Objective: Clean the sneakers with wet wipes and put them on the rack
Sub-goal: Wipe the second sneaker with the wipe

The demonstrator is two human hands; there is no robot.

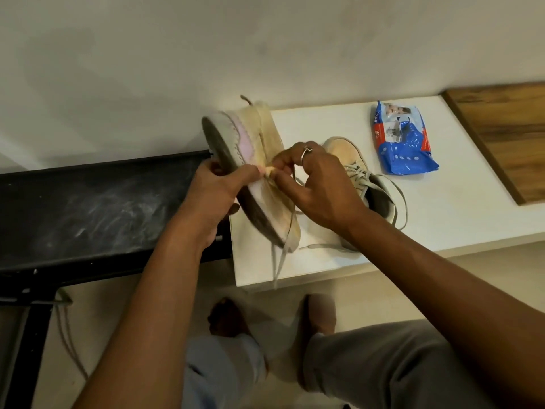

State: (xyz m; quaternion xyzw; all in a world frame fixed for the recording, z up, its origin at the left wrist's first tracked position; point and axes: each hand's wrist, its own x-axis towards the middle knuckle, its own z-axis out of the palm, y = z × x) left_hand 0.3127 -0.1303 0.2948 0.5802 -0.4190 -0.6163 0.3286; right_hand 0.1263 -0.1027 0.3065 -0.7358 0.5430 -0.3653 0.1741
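One sneaker (259, 137), cream with a pink patch and a dark grey sole, is being held tipped on its side over the left edge of the worktop (472, 219). Its sole is facing left and its laces (278, 261) are hanging loose. The left hand (212, 196) is gripping the sole and the right hand (318, 181) is pinching the upper. The second sneaker (351, 156), pale peach and grey, is standing upright just beside it, toe pointing away, laces trailing. The wipes pack (404, 140), blue, white and red, is lying crumpled nearby. The black rack (88, 208) is standing left of the worktop, its top streaked white.
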